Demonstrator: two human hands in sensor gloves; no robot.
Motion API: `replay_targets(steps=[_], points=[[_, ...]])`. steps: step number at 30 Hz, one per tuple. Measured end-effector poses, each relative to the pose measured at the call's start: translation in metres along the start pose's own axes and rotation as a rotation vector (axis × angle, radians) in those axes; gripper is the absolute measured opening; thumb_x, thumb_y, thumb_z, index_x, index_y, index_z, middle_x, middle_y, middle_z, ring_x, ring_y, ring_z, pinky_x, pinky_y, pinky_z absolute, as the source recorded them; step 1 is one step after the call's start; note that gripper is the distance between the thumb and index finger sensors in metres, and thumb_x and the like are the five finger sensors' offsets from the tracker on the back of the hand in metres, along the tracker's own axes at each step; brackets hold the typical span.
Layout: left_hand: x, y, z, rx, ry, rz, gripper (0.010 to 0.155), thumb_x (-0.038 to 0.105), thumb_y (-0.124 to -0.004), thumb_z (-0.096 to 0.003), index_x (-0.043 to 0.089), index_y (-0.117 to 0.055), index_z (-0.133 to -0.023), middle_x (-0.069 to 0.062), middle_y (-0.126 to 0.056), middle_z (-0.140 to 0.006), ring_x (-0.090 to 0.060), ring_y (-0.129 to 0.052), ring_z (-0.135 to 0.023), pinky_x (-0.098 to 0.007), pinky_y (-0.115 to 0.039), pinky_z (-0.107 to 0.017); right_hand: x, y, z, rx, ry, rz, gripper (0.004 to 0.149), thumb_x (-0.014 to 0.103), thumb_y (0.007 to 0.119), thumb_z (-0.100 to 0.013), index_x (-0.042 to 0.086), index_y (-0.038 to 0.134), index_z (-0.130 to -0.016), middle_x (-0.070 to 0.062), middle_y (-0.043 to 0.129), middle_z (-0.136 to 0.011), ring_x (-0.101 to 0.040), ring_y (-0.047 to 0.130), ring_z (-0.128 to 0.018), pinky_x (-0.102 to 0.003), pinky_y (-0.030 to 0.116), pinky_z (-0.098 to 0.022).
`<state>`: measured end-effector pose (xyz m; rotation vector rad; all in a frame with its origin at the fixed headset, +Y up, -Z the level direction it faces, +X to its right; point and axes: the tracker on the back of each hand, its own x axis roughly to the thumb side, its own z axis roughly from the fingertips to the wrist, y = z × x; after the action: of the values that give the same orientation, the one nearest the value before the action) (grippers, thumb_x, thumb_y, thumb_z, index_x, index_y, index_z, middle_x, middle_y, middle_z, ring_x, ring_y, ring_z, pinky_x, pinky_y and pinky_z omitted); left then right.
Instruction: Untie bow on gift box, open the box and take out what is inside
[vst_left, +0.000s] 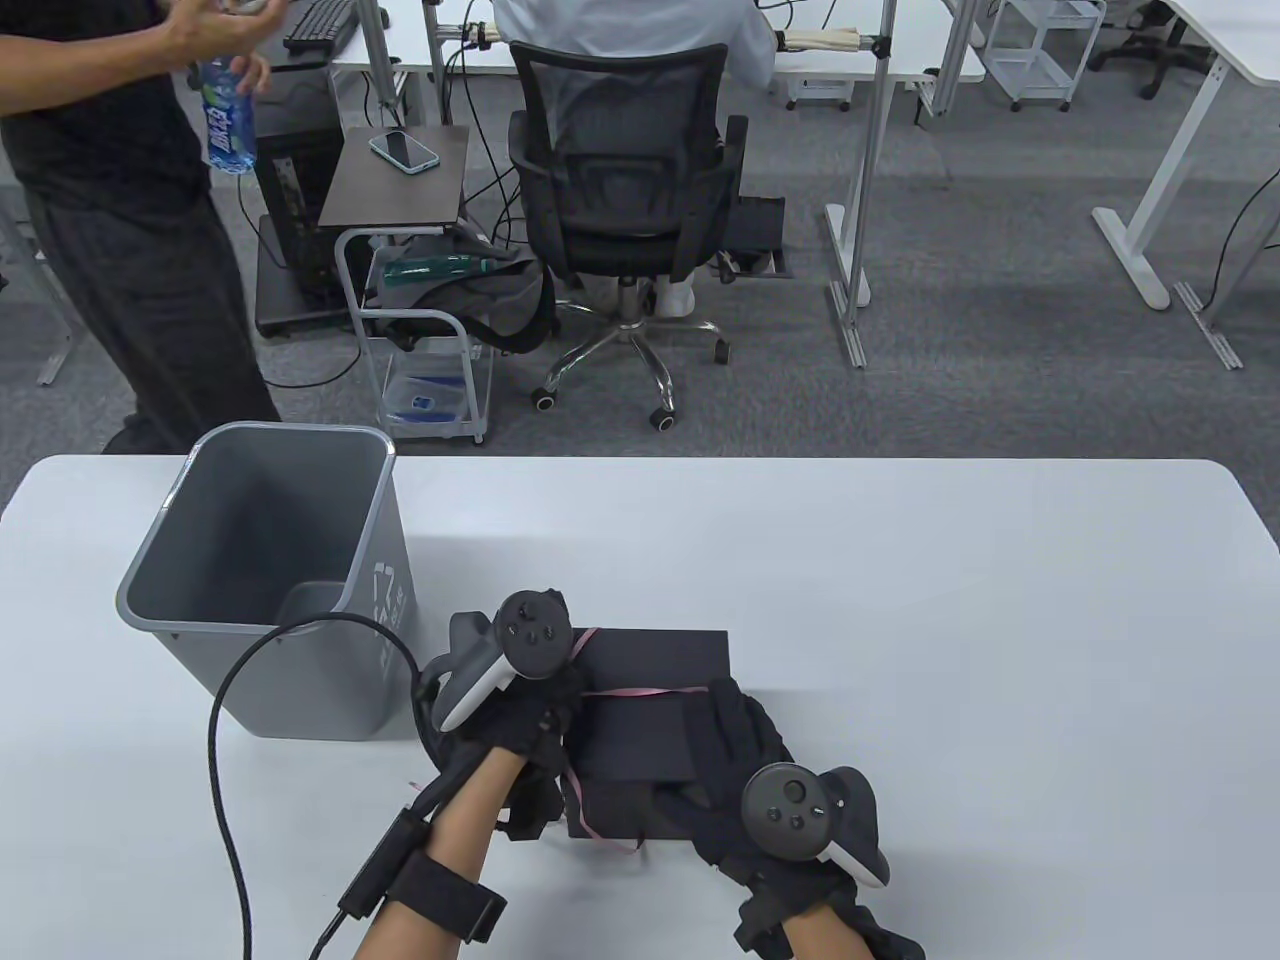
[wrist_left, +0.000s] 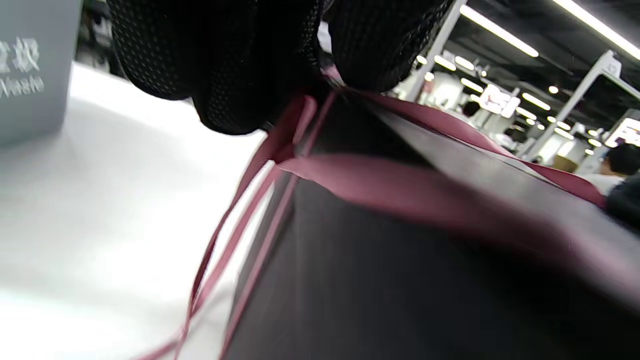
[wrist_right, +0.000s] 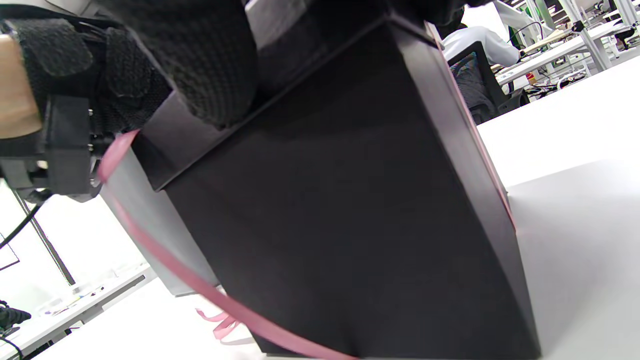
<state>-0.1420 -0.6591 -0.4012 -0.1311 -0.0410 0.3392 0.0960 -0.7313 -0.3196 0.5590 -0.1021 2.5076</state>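
Observation:
A black gift box lies near the table's front edge, with a thin pink ribbon stretched across its lid and trailing down its left side. My left hand is at the box's left edge. In the left wrist view its fingertips pinch the ribbon at the top corner of the box. My right hand lies over the near right part of the lid. Its thumb presses the lid's rim on the box. Loose ribbon hangs down that side.
A grey waste bin stands on the table just left of the box. A black cable loops from my left wrist past the bin. Beyond the far edge a person stands holding a bottle, and another sits in an office chair.

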Motion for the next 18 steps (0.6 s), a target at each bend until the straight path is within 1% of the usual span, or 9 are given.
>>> replay_targets(steps=[2,4,7,9,10,13,16,18], points=[[0.000,0.002,0.002,0.019,0.009,0.005,0.077,0.031,-0.083,-0.0565,0.006,-0.040,-0.115,-0.004,-0.094,-0.088,-0.028,-0.101,-0.073,-0.043,-0.086,-0.057,0.000,0.000,0.000,0.000,0.002,0.004,0.089,0.051,0.082,-0.057,0.007,0.037,-0.120,-0.021,0.023,-0.120,-0.057,0.041,-0.103,-0.061,0.043,-0.075],[-0.002,0.007,0.004,0.026,-0.005,0.018,0.077,0.030,-0.087,-0.0550,0.007,-0.043,-0.115,-0.002,-0.096,-0.084,-0.026,-0.103,-0.069,-0.042,-0.088,-0.055,0.001,0.000,0.001,0.000,0.001,0.008,0.089,0.051,0.082,-0.057,0.007,0.037,-0.120,-0.021,0.023,-0.120,-0.057,0.041,-0.103,-0.061,0.043,-0.075],[-0.004,0.012,0.007,-0.002,-0.037,0.041,0.080,0.031,-0.091,-0.0540,0.007,-0.044,-0.114,-0.002,-0.095,-0.085,-0.026,-0.102,-0.070,-0.042,-0.087,-0.056,0.000,-0.001,0.001,0.003,0.001,0.008,0.089,0.051,0.082,-0.057,0.007,0.037,-0.120,-0.021,0.023,-0.120,-0.057,0.041,-0.103,-0.061,0.043,-0.075],[-0.002,0.015,0.011,0.019,-0.046,-0.003,0.081,0.032,-0.092,-0.0528,0.007,-0.046,-0.114,-0.002,-0.095,-0.085,-0.027,-0.102,-0.069,-0.043,-0.087,-0.056,0.000,-0.001,0.000,0.005,0.000,0.007,0.089,0.051,0.083,-0.057,0.007,0.037,-0.120,-0.021,0.023,-0.121,-0.057,0.041,-0.103,-0.061,0.043,-0.075],[0.000,0.017,0.012,0.034,-0.069,-0.053,0.081,0.032,-0.092,-0.0527,0.007,-0.046,-0.114,-0.002,-0.095,-0.084,-0.027,-0.102,-0.069,-0.043,-0.087,-0.056,0.000,0.000,0.000,0.001,-0.001,0.008,0.089,0.051,0.083,-0.057,0.007,0.037,-0.120,-0.021,0.023,-0.120,-0.057,0.041,-0.103,-0.061,0.043,-0.075],[0.005,0.020,0.015,0.083,-0.061,-0.173,0.080,0.031,-0.093,-0.0523,0.009,-0.047,-0.114,-0.002,-0.095,-0.085,-0.027,-0.103,-0.068,-0.042,-0.088,-0.055,0.001,0.000,0.001,-0.002,-0.001,0.014,0.089,0.051,0.082,-0.057,0.007,0.037,-0.120,-0.021,0.023,-0.120,-0.057,0.042,-0.103,-0.061,0.044,-0.075],[0.010,0.024,0.018,0.124,-0.068,-0.228,0.081,0.029,-0.093,-0.0521,0.010,-0.046,-0.115,-0.003,-0.092,-0.087,-0.022,-0.107,-0.062,-0.037,-0.092,-0.051,0.000,0.000,0.001,-0.002,0.000,0.012,0.089,0.051,0.083,-0.057,0.007,0.037,-0.120,-0.021,0.023,-0.121,-0.057,0.042,-0.103,-0.061,0.044,-0.075],[0.011,0.029,0.023,0.149,-0.073,-0.220,0.081,0.027,-0.093,-0.0520,0.011,-0.045,-0.115,-0.004,-0.091,-0.088,-0.020,-0.108,-0.061,-0.035,-0.093,-0.051,0.000,0.001,0.001,-0.003,0.000,0.015,0.089,0.051,0.082,-0.057,0.007,0.037,-0.120,-0.021,0.023,-0.120,-0.057,0.042,-0.103,-0.061,0.044,-0.075]])
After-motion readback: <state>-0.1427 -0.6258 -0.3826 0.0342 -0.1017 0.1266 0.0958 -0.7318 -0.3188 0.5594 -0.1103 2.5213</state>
